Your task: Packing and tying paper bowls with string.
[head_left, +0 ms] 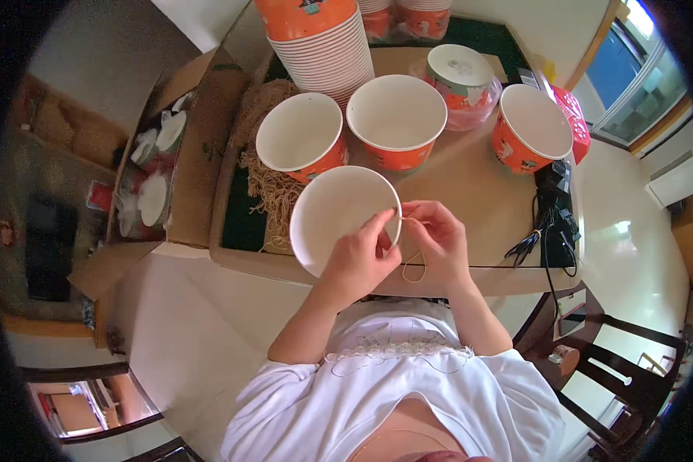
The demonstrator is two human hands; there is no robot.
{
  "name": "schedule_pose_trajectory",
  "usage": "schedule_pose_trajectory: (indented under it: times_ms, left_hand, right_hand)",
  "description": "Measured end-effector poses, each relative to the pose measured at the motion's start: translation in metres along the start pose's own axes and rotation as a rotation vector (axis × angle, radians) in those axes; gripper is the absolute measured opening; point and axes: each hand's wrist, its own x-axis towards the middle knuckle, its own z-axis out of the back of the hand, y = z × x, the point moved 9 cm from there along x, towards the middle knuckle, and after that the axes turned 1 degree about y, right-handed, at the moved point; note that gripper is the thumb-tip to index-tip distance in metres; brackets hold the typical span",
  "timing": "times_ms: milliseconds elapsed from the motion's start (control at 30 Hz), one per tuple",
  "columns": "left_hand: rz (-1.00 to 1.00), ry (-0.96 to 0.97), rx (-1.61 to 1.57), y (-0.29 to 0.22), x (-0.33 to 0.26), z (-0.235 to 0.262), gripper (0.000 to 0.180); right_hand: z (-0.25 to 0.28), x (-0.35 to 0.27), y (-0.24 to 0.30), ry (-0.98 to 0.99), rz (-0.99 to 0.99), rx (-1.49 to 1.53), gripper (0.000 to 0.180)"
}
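Note:
A white-lined paper bucket (323, 212) is tilted toward me at the table's front edge. My left hand (359, 260) is closed at its right rim, the fingertips pinching the edge from the inside. Just outside that rim, my right hand (443, 237) pinches a thin beige string (414, 269), whose loose loop hangs below the fingers. The spot where string and rim meet is partly hidden by my fingertips. Behind stand two open orange paper buckets, one at the left (300, 132) and one in the middle (396, 113).
A tall stack of nested buckets (323, 58) rises at the back left, beside a heap of beige strings (273, 185). Another open bucket (533, 127), a plastic-wrapped bucket stack (460, 73) and black cables (553, 215) are at the right. An open carton (196, 154) stands left.

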Motion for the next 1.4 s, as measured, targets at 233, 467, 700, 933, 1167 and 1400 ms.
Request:
schedule_pose_trajectory:
  times_ms: [233,467,700,933,1167,1400]
  left_hand:
    - [-0.088,-0.019,-0.277,-0.004,-0.01,0.018,0.039]
    - [-0.11,-0.013,-0.29,-0.001,-0.012,0.024,0.035]
    - [-0.067,0.005,-0.351,0.004,-0.009,0.018,0.033]
    - [-0.082,0.013,-0.344,0.002,-0.007,0.015,0.032]
    - [-0.115,0.028,-0.333,-0.002,-0.005,0.011,0.029]
    - [-0.133,-0.057,-0.205,-0.007,-0.003,0.01,0.017]
  right_hand:
    - [-0.006,-0.006,0.002,0.027,0.032,-0.105,0.008]
    - [-0.018,-0.007,0.017,0.084,0.096,-0.214,0.007]
    - [-0.022,-0.008,0.027,0.087,0.165,-0.313,0.01]
    - [-0.019,-0.006,0.025,0.055,0.174,-0.364,0.007]
    - [-0.017,-0.007,0.033,0.03,0.213,-0.449,0.009]
    - [-0.017,-0.01,0.043,0.012,0.27,-0.531,0.01]
